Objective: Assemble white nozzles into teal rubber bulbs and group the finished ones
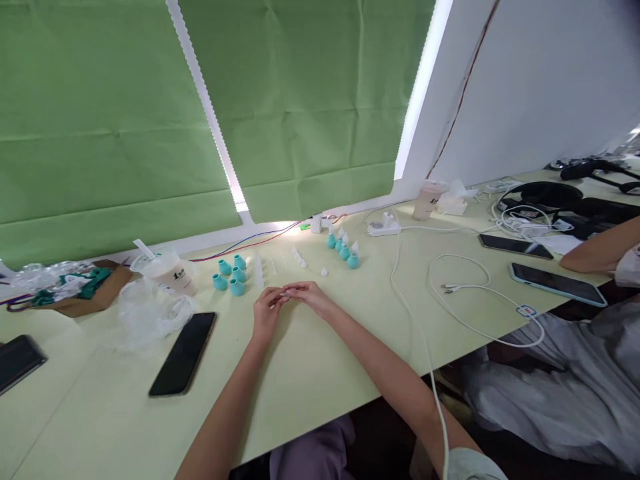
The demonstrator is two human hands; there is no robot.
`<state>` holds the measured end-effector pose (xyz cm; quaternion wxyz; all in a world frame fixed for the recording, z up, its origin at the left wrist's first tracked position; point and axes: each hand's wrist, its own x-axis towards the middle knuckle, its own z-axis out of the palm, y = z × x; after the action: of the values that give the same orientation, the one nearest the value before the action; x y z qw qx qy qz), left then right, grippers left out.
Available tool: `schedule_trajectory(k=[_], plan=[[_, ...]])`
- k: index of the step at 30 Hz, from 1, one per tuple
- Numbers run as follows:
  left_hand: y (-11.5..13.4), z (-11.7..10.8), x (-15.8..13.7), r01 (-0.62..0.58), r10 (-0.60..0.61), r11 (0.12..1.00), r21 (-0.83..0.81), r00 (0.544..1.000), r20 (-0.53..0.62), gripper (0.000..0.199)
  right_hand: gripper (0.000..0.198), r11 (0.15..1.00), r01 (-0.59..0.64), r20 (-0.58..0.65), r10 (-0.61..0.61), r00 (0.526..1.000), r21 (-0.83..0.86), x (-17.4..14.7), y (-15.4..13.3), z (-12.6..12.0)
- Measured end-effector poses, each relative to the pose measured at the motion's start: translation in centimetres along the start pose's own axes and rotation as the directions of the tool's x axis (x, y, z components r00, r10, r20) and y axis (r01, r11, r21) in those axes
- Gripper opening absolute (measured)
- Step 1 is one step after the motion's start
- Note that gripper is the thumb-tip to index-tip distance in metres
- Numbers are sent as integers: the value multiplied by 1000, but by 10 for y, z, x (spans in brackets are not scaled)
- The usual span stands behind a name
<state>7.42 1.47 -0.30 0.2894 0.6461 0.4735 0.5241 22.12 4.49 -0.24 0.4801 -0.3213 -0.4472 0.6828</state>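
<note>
Near the middle of the table, my left hand (268,308) and my right hand (309,297) meet fingertip to fingertip. Both are closed in a pinch around something small, mostly hidden by the fingers. Beyond the left hand stand several open teal bottles (237,287). To the right, several teal bottles with white pointed tops (353,256) stand in a row. Between the two groups lie a clear plastic strip (259,272), some tiny clear pieces (273,266) and a few white pointed caps (300,259). One lone white cap (325,271) rests just beyond my right hand.
A black phone (183,353), a plastic bag (150,308), a lidded drink cup (167,272) and a cardboard box (95,300) are on the left. Rightward are a power strip (384,225), a white cable (407,303), phones (557,283) and another person's arm (600,247).
</note>
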Motion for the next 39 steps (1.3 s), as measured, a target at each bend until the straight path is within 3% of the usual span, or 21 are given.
schedule_trajectory(k=[5, 10, 15, 24, 28, 32, 39], plan=[[4, -1, -2, -35, 35, 999, 14, 999, -9, 19, 41, 999, 17, -52, -19, 998, -34, 0, 1, 3], [5, 0, -2, 8, -8, 1000, -30, 1000, -14, 26, 38, 998, 40, -53, -42, 998, -39, -2, 0, 4], [2, 2, -2, -23, 24, 1000, 14, 997, -71, 35, 39, 1000, 0, -12, 0, 1000, 5, -5, -1, 5], [-2, 5, -5, -100, 109, 991, 92, 990, -95, 27, 34, 999, -47, -74, 45, 996, -20, -12, -11, 11], [0, 6, -5, -119, 129, 989, 87, 985, -113, 25, 36, 994, -90, -32, 88, 996, -62, -13, -13, 8], [0, 5, -3, -115, 124, 990, 79, 984, -131, 27, 37, 983, -145, -1, 145, 989, -113, -13, -11, 3], [-1, 3, -1, -97, 101, 994, 47, 988, -113, 27, 38, 979, -135, 3, 137, 991, -150, -10, -9, 0]])
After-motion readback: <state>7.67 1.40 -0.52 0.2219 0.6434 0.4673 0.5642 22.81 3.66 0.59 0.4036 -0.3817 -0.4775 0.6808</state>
